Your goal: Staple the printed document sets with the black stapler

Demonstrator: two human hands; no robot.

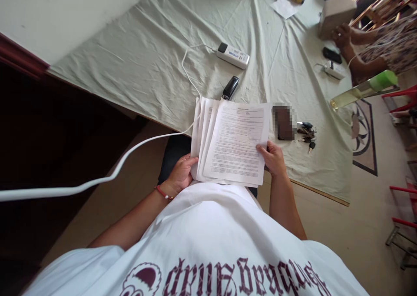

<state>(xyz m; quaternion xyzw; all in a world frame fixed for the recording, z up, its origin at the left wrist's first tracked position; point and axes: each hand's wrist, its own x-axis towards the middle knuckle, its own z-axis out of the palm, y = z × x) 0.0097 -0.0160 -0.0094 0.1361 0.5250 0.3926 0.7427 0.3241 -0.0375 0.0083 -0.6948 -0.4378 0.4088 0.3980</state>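
Observation:
A stack of printed paper sheets (239, 144) lies fanned to the left, partly over the table's near edge and close to my shirt. My left hand (183, 171) grips the stack's lower left edge, thumb on top and fingers hidden beneath. On the right side, my right hand (273, 157) pinches the sheets the same way, its thumb over the top page. A black stapler (230, 88) rests just beyond the top edge of the papers. To the right of the sheets lie a blurred-out dark phone-like object (284, 122) and a bunch of keys (307, 135).
A white power bank (233, 55) with a white cable (130, 150) lies past the stapler; the cable runs off left. Across the cloth-covered table (156, 65), another person's hands (342, 35) rest near a box (337, 13), a phone (332, 54) and a green-capped bottle (358, 91).

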